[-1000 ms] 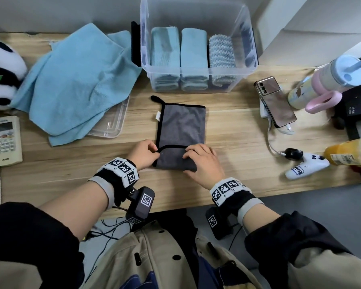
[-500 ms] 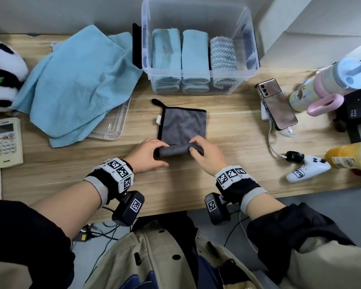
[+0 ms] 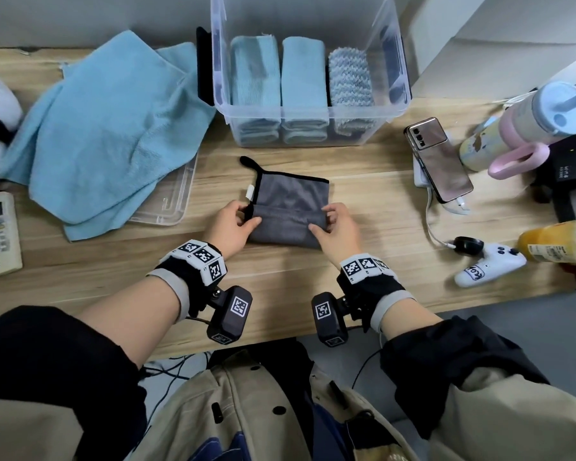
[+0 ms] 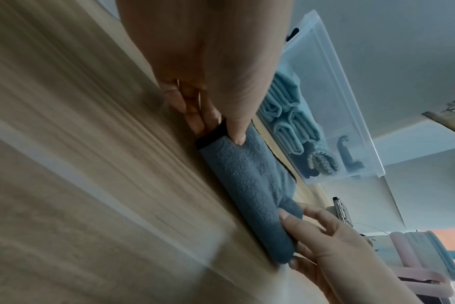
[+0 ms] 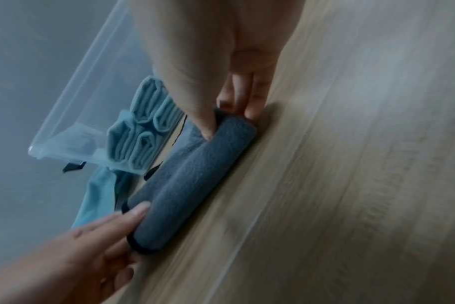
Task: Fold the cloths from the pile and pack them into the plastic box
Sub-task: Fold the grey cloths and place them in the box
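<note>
While the left hand (image 3: 231, 224) and right hand (image 3: 338, 232) each pinch one end of the grey cloth (image 3: 288, 211), its folded near part stays tight; the plastic box (image 3: 308, 128) waits just beyond their grip.

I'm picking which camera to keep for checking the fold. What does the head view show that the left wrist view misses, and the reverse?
Only the head view shows the flat, unrolled part of the grey cloth with its white tag, the light blue cloth pile on the left, and the whole plastic box from above.

Only the left wrist view shows the left thumb pressed on the roll's black-edged end with fingers tucked beneath, and the packed cloths end-on through the box wall.

Both show the left hand and right hand gripping opposite ends of the roll on the wooden table.
</note>
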The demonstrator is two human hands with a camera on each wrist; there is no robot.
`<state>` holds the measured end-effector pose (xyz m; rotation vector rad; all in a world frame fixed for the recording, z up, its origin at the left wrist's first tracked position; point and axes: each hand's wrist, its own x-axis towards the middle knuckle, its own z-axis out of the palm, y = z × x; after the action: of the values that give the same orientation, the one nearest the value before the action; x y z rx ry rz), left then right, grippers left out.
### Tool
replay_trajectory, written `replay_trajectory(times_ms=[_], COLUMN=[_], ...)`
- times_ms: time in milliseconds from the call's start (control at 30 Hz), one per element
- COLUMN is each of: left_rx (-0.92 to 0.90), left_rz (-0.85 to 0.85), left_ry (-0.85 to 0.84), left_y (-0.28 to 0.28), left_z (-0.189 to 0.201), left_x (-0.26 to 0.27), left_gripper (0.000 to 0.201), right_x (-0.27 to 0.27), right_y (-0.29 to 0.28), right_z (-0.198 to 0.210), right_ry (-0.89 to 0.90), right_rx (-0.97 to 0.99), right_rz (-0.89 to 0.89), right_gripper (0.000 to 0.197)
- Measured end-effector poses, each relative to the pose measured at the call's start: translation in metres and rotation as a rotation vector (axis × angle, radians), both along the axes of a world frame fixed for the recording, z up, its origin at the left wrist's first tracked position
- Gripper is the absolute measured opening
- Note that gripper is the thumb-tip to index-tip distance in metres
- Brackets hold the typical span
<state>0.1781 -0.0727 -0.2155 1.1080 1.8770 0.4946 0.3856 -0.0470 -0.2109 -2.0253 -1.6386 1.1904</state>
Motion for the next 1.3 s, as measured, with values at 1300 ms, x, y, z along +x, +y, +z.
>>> replay_trajectory(times_ms=[1300], left_rx=[-0.342], left_rz=[0.335], left_ry=[-0.69], left_y=[-0.014], left_z=[0.059], left_x=[0.024], left_gripper=[0.066], right_x=[-0.036], right_y=[-0.004], right_z=[0.015], right_ry=[0.363], right_rx=[-0.43], right_rz=[0.082], right_gripper=[0.018])
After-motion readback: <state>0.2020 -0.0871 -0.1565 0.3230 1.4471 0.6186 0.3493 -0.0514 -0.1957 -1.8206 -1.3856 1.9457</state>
